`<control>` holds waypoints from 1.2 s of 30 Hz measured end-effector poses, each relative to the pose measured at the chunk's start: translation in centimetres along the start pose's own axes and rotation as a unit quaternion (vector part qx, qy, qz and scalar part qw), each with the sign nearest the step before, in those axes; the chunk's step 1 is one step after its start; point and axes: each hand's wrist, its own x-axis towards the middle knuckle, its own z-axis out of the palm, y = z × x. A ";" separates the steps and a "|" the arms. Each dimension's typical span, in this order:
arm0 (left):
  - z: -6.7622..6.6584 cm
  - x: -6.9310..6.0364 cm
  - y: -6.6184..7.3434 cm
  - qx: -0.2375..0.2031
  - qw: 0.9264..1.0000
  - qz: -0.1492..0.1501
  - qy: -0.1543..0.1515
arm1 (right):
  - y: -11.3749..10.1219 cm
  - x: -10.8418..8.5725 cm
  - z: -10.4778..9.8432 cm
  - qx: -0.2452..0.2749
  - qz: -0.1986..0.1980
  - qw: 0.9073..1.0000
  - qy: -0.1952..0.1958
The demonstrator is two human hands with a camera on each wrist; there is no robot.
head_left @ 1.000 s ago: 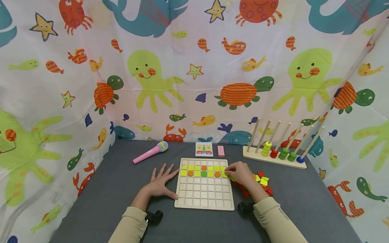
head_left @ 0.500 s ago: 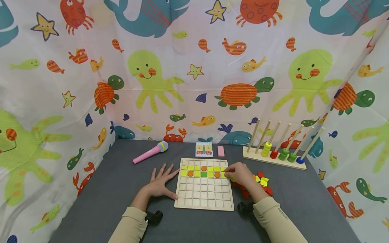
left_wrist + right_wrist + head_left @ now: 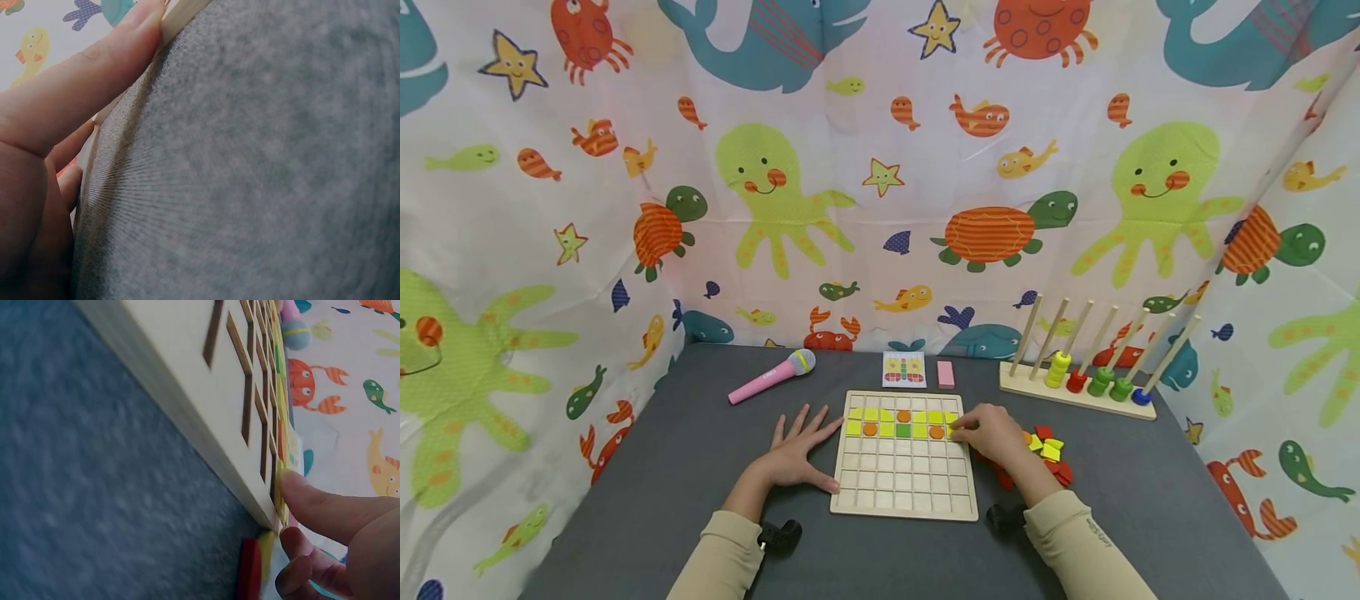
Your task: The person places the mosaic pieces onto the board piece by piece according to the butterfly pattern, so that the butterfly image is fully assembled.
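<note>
The wooden grid board [image 3: 904, 503] lies flat, its second and third rows filled with yellow pieces, orange discs and one green square. My left hand [image 3: 797, 458] is spread at its left side, thumb [image 3: 94, 81] against the board's edge in the left wrist view. At the right end of the third row, my right hand [image 3: 992, 432] has its fingertips on a yellow piece [image 3: 280, 490]; the right wrist view has the thumb on it and the other fingers bent by the board's corner. Red and yellow pieces [image 3: 1051, 451] lie partly behind this hand.
Behind the board are a patterned card [image 3: 903, 369] and a pink block [image 3: 945, 374]. A pink toy microphone [image 3: 767, 381] lies at the back left. At the back right stands a wooden peg rack [image 3: 1075, 392] with coloured rings. A printed curtain [image 3: 865, 250] borders the table.
My right hand has shifted very slightly left at the yellow piece at the row's end, its fingers a little lower over it. The left hand has not moved.
</note>
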 end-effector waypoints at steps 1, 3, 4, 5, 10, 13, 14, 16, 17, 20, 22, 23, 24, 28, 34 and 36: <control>0.0 0.0 -0.1 -0.002 1.000 0.000 0.001 | 0.1 0.0 -0.1 -0.001 0.000 1.000 0.003; 0.1 0.0 -0.1 -0.001 1.000 -0.003 -0.001 | 0.2 -0.1 -0.3 0.001 0.005 1.000 0.009; 0.1 0.0 -0.1 0.000 1.000 -0.004 -0.001 | 0.4 -0.2 -0.4 0.002 0.005 1.000 0.011; 0.1 0.0 0.0 0.002 1.000 -0.007 0.001 | 0.5 -0.3 -0.5 0.006 0.005 1.000 0.010; 0.0 0.0 0.0 0.002 1.000 -0.009 0.003 | 1.4 -0.6 -1.0 0.012 0.001 1.000 -0.002; 0.0 0.1 -0.1 -0.001 1.000 -0.007 0.000 | 1.9 -0.8 -1.2 0.009 0.005 1.000 -0.022; 0.0 0.0 -0.1 -0.002 1.000 -0.007 0.000 | 2.0 -0.8 -1.2 0.009 0.005 0.999 -0.030; -0.1 0.0 0.0 0.004 1.000 -0.009 -0.001 | 2.3 -0.7 -1.3 0.013 0.010 0.999 -0.044; -0.1 0.0 0.0 0.005 1.000 -0.009 -0.002 | 2.3 -0.6 -1.3 0.016 0.016 0.999 -0.049; -0.2 -0.1 0.1 0.005 1.000 -0.008 0.001 | 2.1 -0.5 -1.4 0.026 0.023 0.998 -0.049; -0.2 -0.1 0.1 0.004 1.000 -0.007 0.001 | 1.8 -0.4 -1.5 0.036 0.023 0.998 -0.036; -0.2 -0.1 0.1 0.001 1.000 -0.006 0.003 | 1.5 -0.3 -1.6 0.041 0.022 0.999 -0.027; -0.2 -0.1 0.1 0.002 1.000 -0.007 0.002 | 1.2 -0.3 -1.7 0.048 0.021 0.998 -0.018; -0.1 0.0 0.1 0.006 1.000 -0.013 0.001 | -0.4 -0.1 -1.9 0.076 0.013 0.997 0.011; 0.1 0.3 -0.2 0.006 1.000 -0.016 -0.003 | -3.5 0.0 -0.9 0.123 -0.016 0.992 0.022; 0.3 0.5 -0.4 0.006 1.000 -0.019 -0.006 | -4.4 0.1 -0.3 0.138 -0.024 0.990 0.018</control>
